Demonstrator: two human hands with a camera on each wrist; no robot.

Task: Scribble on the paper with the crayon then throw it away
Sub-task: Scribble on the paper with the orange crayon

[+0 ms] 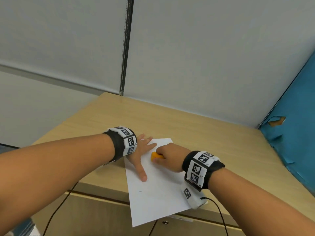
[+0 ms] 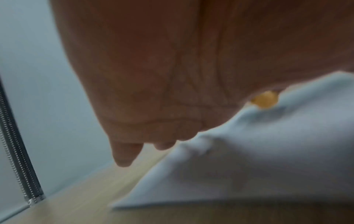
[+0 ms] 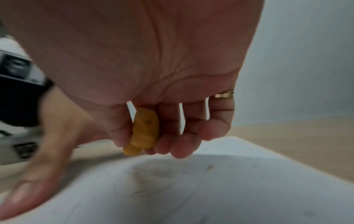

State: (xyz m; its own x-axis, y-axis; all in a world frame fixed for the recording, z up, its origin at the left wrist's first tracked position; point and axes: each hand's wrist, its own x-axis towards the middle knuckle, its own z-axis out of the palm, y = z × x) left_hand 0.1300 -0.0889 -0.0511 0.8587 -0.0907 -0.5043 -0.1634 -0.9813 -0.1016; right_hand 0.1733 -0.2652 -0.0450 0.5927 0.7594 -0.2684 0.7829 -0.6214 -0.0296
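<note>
A white sheet of paper [image 1: 158, 186] lies on the wooden cabinet top [image 1: 196, 126], its near end hanging over the front edge. My left hand [image 1: 142, 155] lies flat on the sheet's left side, fingers spread and straight, thumb pointing toward me. My right hand [image 1: 167, 156] grips a chunky orange crayon [image 1: 156, 156] and holds its tip on the paper. In the right wrist view the crayon [image 3: 143, 133] sits pinched between thumb and curled fingers above the paper [image 3: 210, 189], which bears faint marks. The left wrist view shows the left palm [image 2: 172, 75], the paper [image 2: 249, 159] and the crayon [image 2: 265, 99] beyond it.
Grey partition walls [image 1: 204, 57] with a metal joint strip [image 1: 126, 48] stand behind the cabinet. A torn blue panel [image 1: 293, 133] borders the right side. Black cables [image 1: 56, 212] hang in front of the cabinet doors.
</note>
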